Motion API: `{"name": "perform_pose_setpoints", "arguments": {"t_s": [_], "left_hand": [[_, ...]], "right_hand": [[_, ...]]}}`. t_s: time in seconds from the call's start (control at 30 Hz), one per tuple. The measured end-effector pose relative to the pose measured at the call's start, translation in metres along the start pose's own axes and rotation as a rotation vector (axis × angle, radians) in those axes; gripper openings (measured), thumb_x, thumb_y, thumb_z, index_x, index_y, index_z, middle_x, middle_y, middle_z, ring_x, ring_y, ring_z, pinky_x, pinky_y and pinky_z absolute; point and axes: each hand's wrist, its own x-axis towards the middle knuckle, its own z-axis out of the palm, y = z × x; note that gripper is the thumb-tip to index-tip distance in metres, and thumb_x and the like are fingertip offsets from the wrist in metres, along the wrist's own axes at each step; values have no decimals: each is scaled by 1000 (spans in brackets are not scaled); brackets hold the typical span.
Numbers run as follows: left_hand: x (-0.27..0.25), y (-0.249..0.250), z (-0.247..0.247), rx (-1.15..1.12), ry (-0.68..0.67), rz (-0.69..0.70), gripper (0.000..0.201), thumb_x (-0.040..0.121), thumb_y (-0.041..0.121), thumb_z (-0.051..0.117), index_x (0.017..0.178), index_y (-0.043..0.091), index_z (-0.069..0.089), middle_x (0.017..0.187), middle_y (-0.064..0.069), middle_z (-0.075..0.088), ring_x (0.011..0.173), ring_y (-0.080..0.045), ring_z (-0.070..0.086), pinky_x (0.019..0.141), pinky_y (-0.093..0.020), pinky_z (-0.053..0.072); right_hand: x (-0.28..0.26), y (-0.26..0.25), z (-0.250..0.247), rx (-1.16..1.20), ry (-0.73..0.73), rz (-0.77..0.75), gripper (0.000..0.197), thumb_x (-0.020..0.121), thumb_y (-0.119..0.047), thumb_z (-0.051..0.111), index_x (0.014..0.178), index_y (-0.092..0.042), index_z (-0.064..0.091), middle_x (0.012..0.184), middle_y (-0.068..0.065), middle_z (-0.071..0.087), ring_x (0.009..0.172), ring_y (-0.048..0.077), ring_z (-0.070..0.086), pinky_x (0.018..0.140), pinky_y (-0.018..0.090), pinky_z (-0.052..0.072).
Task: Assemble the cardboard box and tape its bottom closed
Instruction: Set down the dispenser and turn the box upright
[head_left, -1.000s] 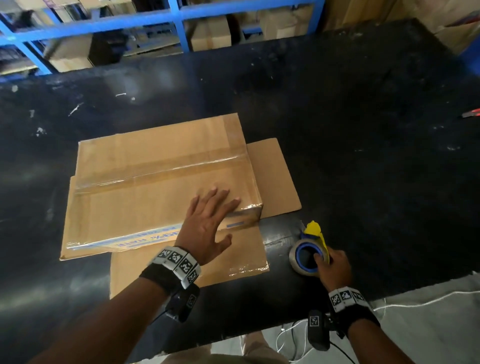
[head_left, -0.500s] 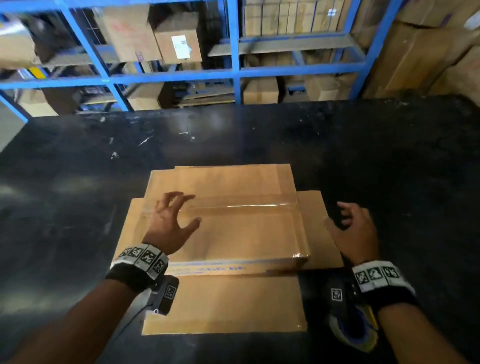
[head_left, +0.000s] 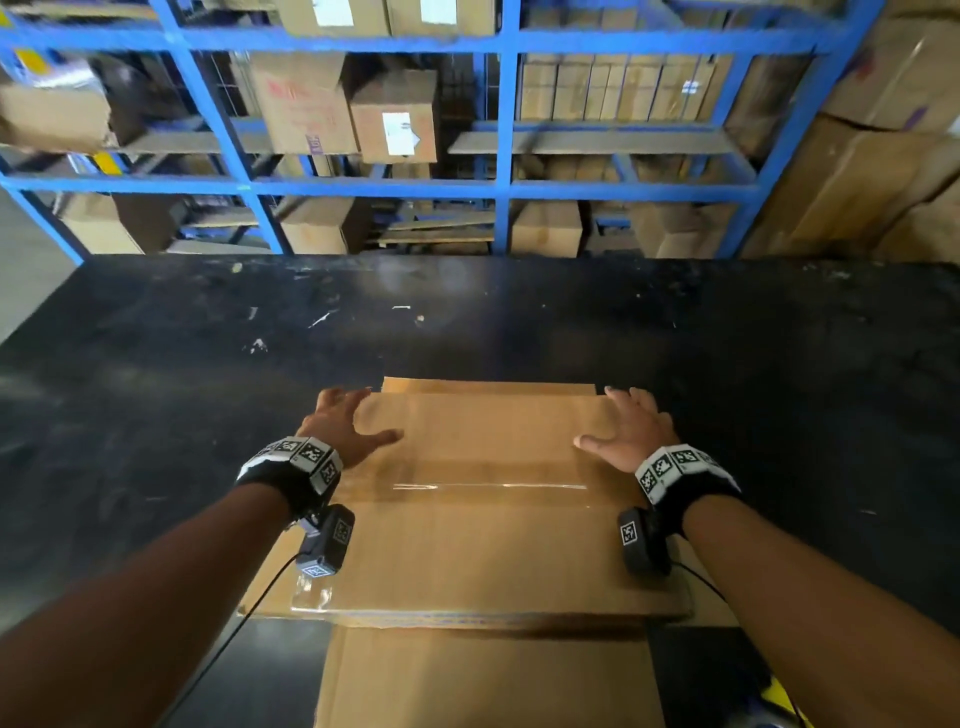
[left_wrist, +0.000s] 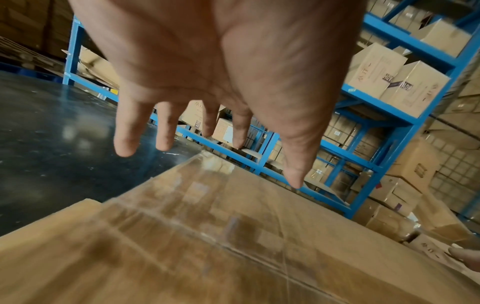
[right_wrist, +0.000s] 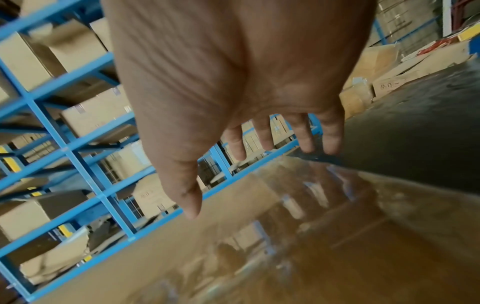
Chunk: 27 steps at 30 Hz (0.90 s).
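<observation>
The cardboard box lies on the black table with its taped side up. A strip of clear tape runs along the seam. My left hand is spread over the box's far left corner. My right hand is spread over the far right corner. In the left wrist view the left hand has straight fingers just above the box, holding nothing. The right hand likewise hangs empty over the box. I cannot tell whether the fingertips touch the cardboard.
A loose flap sticks out toward me on the near side. A yellow bit of the tape dispenser shows at the table's near right edge. Blue shelving stacked with cartons stands behind the table.
My right hand has let go of the tape dispenser and moved up to the box. Both hands have slid from the near side to the box's far corners.
</observation>
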Motion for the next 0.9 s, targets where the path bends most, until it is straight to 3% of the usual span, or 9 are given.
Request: {"name": "perform_pose_setpoints", "arguments": {"t_s": [0.13, 0.27, 0.33, 0.43, 0.5, 0.57, 0.73, 0.9], "left_hand": [[25, 12, 5, 6, -75, -24, 107, 71, 75, 73, 159, 37, 26, 171, -5, 7, 147, -37, 38, 118, -52, 38], [37, 16, 11, 22, -134, -47, 116, 67, 78, 73, 161, 35, 22, 171, -5, 3, 148, -36, 38, 118, -51, 37], [38, 16, 14, 40, -147, -53, 130, 53, 87, 73, 161, 37, 21, 170, -3, 5, 146, -39, 39, 116, -56, 40], [39, 11, 19, 54, -127, -54, 156, 19, 103, 58, 158, 42, 22, 167, 0, 9, 144, -44, 39, 112, -61, 43], [38, 8, 18, 31, -95, -57, 158, 12, 103, 57, 155, 44, 26, 166, 0, 12, 141, -44, 42, 110, -61, 45], [31, 11, 8, 5, -58, -37, 150, 16, 101, 61, 153, 46, 29, 165, -1, 14, 139, -43, 44, 107, -60, 48], [1, 37, -53, -24, 148, 60, 123, 52, 81, 80, 155, 45, 24, 168, 0, 6, 142, -47, 40, 108, -61, 46], [-44, 64, -142, -102, 427, 204, 113, 57, 85, 75, 150, 43, 27, 165, 4, 7, 142, -47, 38, 107, -61, 48]], "right_hand": [[21, -2, 4, -9, -61, 24, 109, 69, -67, 76, 157, -39, 18, 169, -2, 3, 149, 43, 22, 117, 54, 30], [29, -5, 4, 7, -111, 8, 110, 70, -70, 73, 159, -34, 18, 169, 1, 1, 151, 31, 25, 117, 47, 30], [30, -5, 6, 33, -104, 11, 110, 70, -70, 73, 158, -32, 21, 168, 2, 4, 149, 28, 30, 115, 44, 33], [27, -9, 4, 32, -76, 23, 109, 67, -71, 74, 156, -29, 27, 164, 4, 14, 142, 32, 39, 110, 44, 39], [23, -11, -2, 27, -49, 16, 107, 67, -70, 75, 155, -27, 31, 161, 6, 20, 139, 33, 44, 107, 43, 41], [16, -16, -13, 36, -2, -11, 106, 67, -70, 76, 153, -27, 33, 159, 5, 23, 138, 33, 45, 106, 42, 42], [-6, -43, -68, 80, 185, -112, 103, 67, -68, 77, 152, -31, 34, 163, 2, 17, 143, 34, 37, 112, 51, 39], [-49, -72, -143, 233, 490, -284, 100, 67, -63, 80, 151, -33, 35, 164, -4, 14, 146, 35, 31, 112, 55, 38]]}}
